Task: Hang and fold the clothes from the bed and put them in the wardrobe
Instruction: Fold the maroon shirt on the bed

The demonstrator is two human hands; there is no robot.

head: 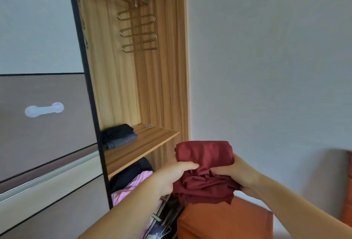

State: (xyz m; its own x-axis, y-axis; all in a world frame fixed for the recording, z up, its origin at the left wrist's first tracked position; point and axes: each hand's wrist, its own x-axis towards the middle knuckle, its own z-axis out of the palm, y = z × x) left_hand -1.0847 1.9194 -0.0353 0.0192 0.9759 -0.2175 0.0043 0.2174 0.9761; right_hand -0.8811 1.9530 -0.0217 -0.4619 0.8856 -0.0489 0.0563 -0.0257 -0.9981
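Observation:
A folded dark red garment [204, 155] is held in the air in front of the open wardrobe [171, 71]. My left hand [171, 177] grips its left side, thumb on top. From the right, my right hand [236, 174] grips the bunched folds. The garment hangs just right of and slightly below the wooden shelf [141, 147], apart from it. A small stack of folded black and grey clothes [119, 136] lies at the shelf's left end.
A gold multi-tier trouser hanger [138, 33] hangs from the rail above. Below the shelf are black and pink clothes [131, 181]. An orange box-like piece of furniture [224, 221] stands under the garment. The sliding door with a white handle [44, 109] is at left.

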